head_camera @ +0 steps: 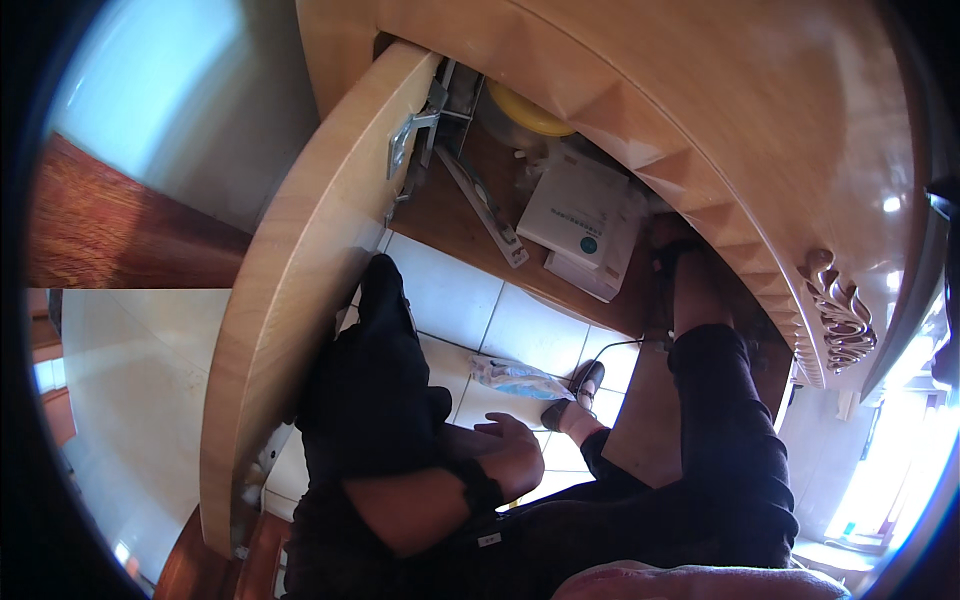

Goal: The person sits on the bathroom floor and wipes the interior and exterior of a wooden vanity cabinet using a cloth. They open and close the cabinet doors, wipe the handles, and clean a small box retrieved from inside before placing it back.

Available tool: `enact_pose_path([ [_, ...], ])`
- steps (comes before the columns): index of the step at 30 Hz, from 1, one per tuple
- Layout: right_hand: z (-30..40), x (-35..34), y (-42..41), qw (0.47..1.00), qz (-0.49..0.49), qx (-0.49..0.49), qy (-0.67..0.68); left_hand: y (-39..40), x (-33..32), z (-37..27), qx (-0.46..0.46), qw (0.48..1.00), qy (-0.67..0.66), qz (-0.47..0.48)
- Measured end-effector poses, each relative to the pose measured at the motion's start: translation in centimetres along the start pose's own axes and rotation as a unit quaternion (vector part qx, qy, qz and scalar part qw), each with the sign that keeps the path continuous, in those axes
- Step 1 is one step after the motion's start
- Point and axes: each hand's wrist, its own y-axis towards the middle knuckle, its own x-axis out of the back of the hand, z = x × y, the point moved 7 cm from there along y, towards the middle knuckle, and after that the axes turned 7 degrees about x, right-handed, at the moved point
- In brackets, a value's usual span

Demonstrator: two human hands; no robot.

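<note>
My right hand (666,229) reaches into the shadowed right end of a wooden cabinet; its fingers and anything in them are too dark to make out. My left hand (516,450) hangs low over the tiled floor, fingers slightly bent and apart, nothing visible in it. On the cabinet's wooden bottom board (450,202) lie a white box (574,206) with printing, on top of another pale box or packet (585,277), and a long narrow packaged item (484,206). Behind them is a container with a yellow rim or lid (529,112). A curved wooden door (300,247) stands swung out on metal hinges (409,139).
A crumpled clear plastic bag (521,377) lies on white floor tiles (457,281), close to feet in dark shoes (589,379). A thin black cable (611,346) runs near them. The carved cabinet front (750,112) overhangs at the upper right; a bright window (885,465) is at the right.
</note>
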Motion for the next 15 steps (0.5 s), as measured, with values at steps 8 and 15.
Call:
enact_pose_path([
  [8, 0.3, -1.5, -1.8, 1.000, -0.020, -0.009, -0.008, 0.1, -0.7, 0.0, 0.003, 1.000, -0.008, 0.006],
  [15, 7.0, -2.3, -11.9, 0.997, 0.006, -0.077, 0.010, -0.1, -1.0, -0.8, 0.046, 0.996, 0.063, -0.033],
])
